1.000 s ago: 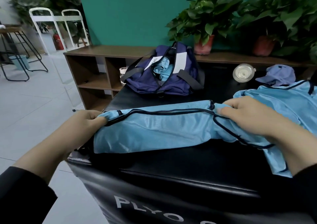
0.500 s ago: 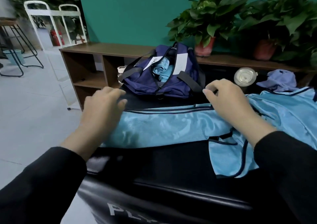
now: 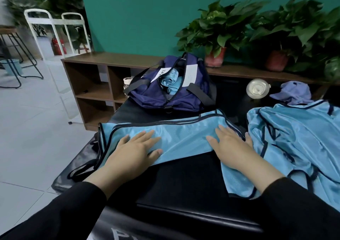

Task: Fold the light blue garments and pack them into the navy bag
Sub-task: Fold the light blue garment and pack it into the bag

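Half a second ago our hands were lifted over the far edge of the folded garment [image 3: 176, 136], fingers curled as they carried that edge across; now both lie flat on it, pressing the fold down. A second ago we were pinching its two ends. So we judge the lengthwise fold on this piece is made and we are smoothing it into a long strip, which lies across the black box top [image 3: 184, 177] from nine o'clock to about two o'clock. It probably needs one or two more folds across its length before it will fit the bag.

Our left hand [image 3: 134, 151] rests palm down at the strip's nine o'clock half, fingers spread and straight, pointing toward one o'clock, thumb out along the near edge. Our right hand [image 3: 231, 147] lies palm down at the three o'clock end, fingers spread and pointing toward eleven o'clock. Neither hand grips or pinches anything; both press with flat fingers.

The navy bag [image 3: 165, 94] sits at twelve o'clock, well beyond the strip, unzipped, with light blue cloth already inside. An unfolded heap of light blue garments [image 3: 294, 138] lies at three o'clock, just beside our right hand.
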